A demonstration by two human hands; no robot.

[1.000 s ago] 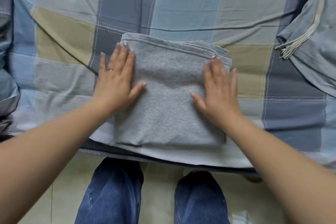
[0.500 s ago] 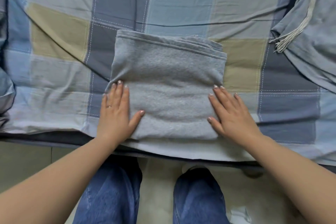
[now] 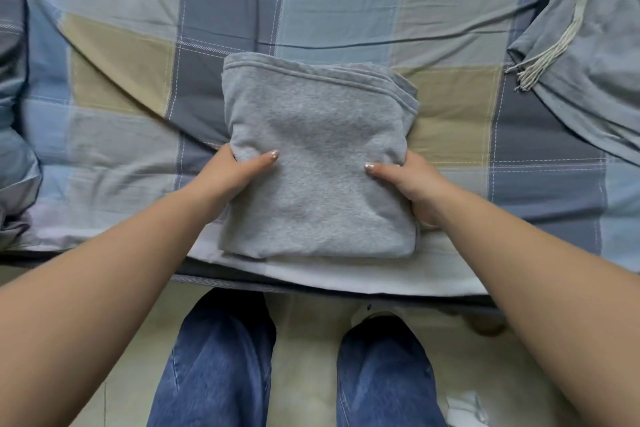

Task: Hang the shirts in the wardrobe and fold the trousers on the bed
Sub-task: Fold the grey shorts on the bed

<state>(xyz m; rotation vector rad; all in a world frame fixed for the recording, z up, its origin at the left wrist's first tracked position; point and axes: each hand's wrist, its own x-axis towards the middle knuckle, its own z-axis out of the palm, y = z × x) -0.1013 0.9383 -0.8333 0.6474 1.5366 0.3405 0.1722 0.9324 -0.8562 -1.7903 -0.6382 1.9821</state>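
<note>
Grey fleece trousers [image 3: 318, 156], folded into a thick square, lie near the front edge of the bed [image 3: 121, 135] with its checked blue, grey and olive cover. My left hand [image 3: 232, 173] grips the bundle's left side, thumb on top and fingers tucked under. On the opposite side my right hand [image 3: 412, 184] holds it the same way, thumb lying on the top face.
A second blue-grey garment with a cream drawstring [image 3: 568, 42] lies spread at the bed's right back corner. Rumpled bedding [image 3: 14, 163] bunches at the left edge. My jeans-clad legs [image 3: 221, 367] stand on the pale floor against the bed.
Both hands lay flat on top of the folded trousers, slid back toward me, and now their fingers have slipped under the sides so each hand grips the bundle.
</note>
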